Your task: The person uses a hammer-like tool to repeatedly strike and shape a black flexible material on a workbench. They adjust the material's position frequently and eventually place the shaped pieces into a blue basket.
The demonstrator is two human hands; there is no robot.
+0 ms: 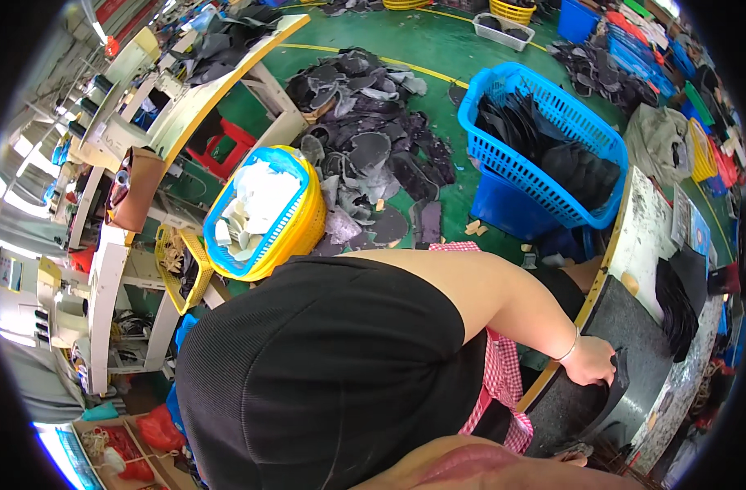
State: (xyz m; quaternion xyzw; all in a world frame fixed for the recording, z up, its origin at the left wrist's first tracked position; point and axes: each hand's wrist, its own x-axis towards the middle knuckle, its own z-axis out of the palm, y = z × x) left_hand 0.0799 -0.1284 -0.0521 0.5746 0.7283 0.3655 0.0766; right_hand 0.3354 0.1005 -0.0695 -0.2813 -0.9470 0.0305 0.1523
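My left hand [589, 360], with a thin bracelet at the wrist, is over the worktable at the right. Its fingers are closed on the edge of a thin black sheet piece [616, 390] with a curved outline, which lies over a dark grey mat [646, 331]. Lower down, close to the picture's bottom edge, a small part of my right hand [574, 454] shows beside the table. Its fingers are mostly hidden. A bundle of black cut pieces [677, 306] hangs over the table's far side, beyond my left hand.
A blue basket [544, 175] of black pieces stands on a blue bin beyond the table. Dark scraps [373, 155] cover the floor. Stacked yellow and blue baskets [308, 220] hold white pieces. Sewing machines [116, 139] line benches at the left, near a red stool [226, 151].
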